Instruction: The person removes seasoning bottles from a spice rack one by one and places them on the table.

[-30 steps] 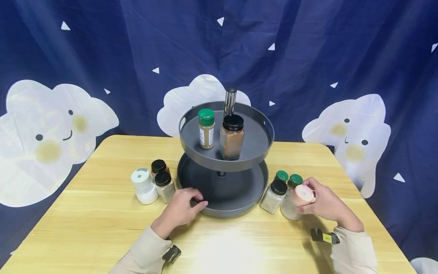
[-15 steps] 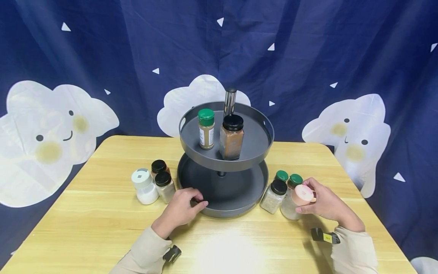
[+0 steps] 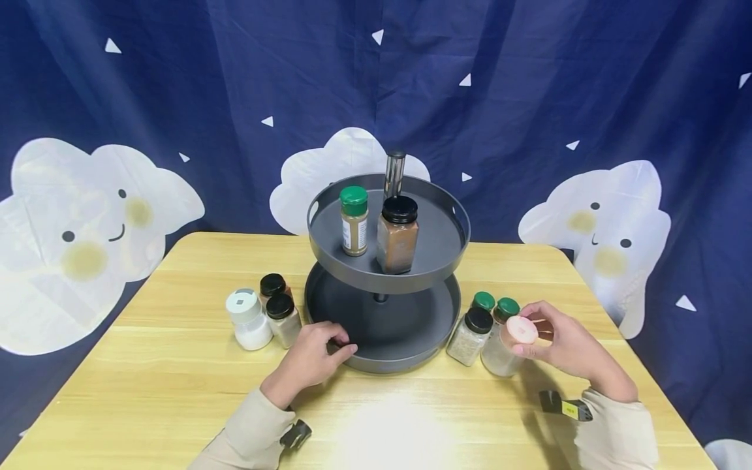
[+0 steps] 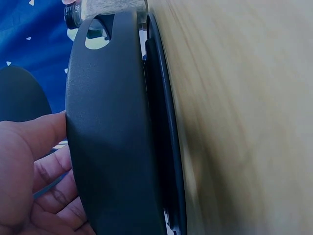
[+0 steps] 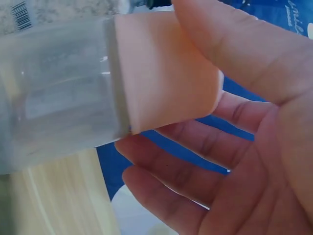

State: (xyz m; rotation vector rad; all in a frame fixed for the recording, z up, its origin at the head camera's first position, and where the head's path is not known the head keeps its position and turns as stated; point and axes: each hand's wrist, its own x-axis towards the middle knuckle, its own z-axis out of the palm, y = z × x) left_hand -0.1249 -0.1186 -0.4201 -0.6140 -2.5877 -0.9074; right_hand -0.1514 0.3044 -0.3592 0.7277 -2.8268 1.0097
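A clear jar with a pink lid [image 3: 521, 331] stands at the right of the table. My right hand [image 3: 566, 346] is at that lid, thumb on its near side and index finger at its far side. In the right wrist view the other fingers [image 5: 186, 171] are spread loosely below the lid. My left hand [image 3: 314, 356] rests at the front left rim of the dark two-tier round tray [image 3: 390, 365]. In the left wrist view its thumb and fingertips reach over the rim, relaxed, partly hidden behind the wall.
A green-capped bottle [image 3: 354, 225] and a black-lidded brown spice jar [image 3: 397, 238] stand on the upper tier. Left are a white-lidded jar [image 3: 249, 320] and two black-lidded jars [image 3: 284, 320]. Beside the pink-lidded jar are a black-lidded jar [image 3: 470, 339] and two green-capped bottles [image 3: 507, 310].
My right hand has shifted slightly right and its fingers have loosened around the pink lid, while the jar stays put. The left hand and the tray have not moved.
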